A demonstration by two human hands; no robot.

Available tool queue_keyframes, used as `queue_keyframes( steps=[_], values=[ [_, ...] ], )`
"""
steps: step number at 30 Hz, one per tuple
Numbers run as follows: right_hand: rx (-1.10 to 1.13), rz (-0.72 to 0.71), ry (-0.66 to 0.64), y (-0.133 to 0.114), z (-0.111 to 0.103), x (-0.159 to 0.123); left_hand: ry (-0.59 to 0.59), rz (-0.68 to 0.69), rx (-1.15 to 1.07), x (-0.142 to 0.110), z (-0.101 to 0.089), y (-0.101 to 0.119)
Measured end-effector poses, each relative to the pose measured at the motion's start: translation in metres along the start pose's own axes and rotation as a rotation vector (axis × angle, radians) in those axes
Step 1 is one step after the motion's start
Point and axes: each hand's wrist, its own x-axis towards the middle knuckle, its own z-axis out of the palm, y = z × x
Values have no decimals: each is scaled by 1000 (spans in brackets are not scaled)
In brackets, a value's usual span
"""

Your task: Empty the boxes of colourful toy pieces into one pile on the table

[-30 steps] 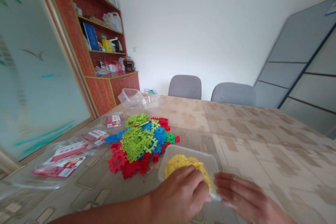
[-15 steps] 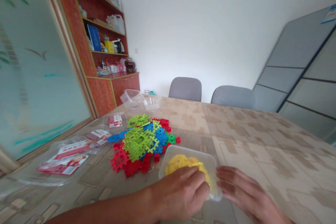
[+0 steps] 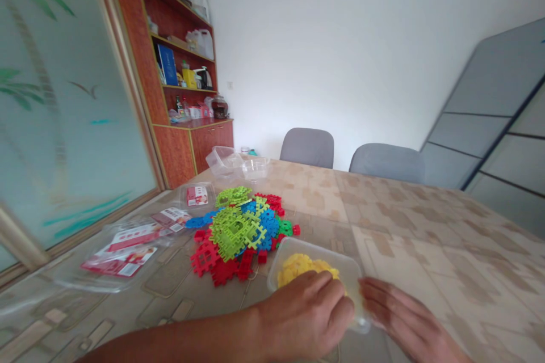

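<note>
A clear plastic container [image 3: 283,249] with several yellow plastic building pieces [image 3: 300,266] inside stands near the front of the table. My left hand [image 3: 309,309] is inside it, fingers curled down on the yellow pieces; its fingertips are hidden. At the container's right side, my right hand [image 3: 395,315] grips the rim and wall, its fingers close together and its thumb mostly hidden. Left of the container lies a heap of interlocking building pieces: light green ones [image 3: 234,232] on top, blue ones [image 3: 268,224] beside them, red ones [image 3: 223,270] along the front.
Clear plastic lids with red and white labels [image 3: 128,261] lie at the left. Two clear tubs [image 3: 223,161] stand at the table's far edge. Grey chairs [image 3: 309,147] are behind the patterned table [image 3: 426,238], and a wooden shelf unit [image 3: 174,153] stands at the back left.
The view has turned slightly left, so everything appears shifted right. My left hand stays in the container among the yellow pieces. My right fingers now reach over the container's edge.
</note>
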Motion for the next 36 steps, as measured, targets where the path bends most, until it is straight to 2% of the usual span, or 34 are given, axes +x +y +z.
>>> queue_keyframes(
  steps=[4, 13, 19, 23, 26, 28, 30, 33, 36],
  values=[
    [16, 28, 29, 0, 1, 4, 61, 13, 5, 0, -2, -1],
    [146, 76, 195, -11, 1, 23, 57, -43, -94, -3, 1, 2],
    [43, 172, 255, -8, 11, 23, 88, -40, -72, -4, 2, 3],
    [26, 151, 303, -4, 21, 18, 79, -226, -127, -4, -1, 1],
    [14, 120, 310, -3, 20, 20, -59, -448, -215, -6, -4, -1],
    [47, 125, 299, -3, 17, 23, -136, -530, -269, -7, -4, -2],
    [129, 207, 344, -3, 17, 24, -168, -533, -279, -8, -3, -2],
    [483, 349, 384, 1, 24, 23, -161, -483, -242, -7, -2, 0],
    [798, 324, 382, 4, 32, 24, -147, -454, -211, -6, -1, 3]
  ],
)
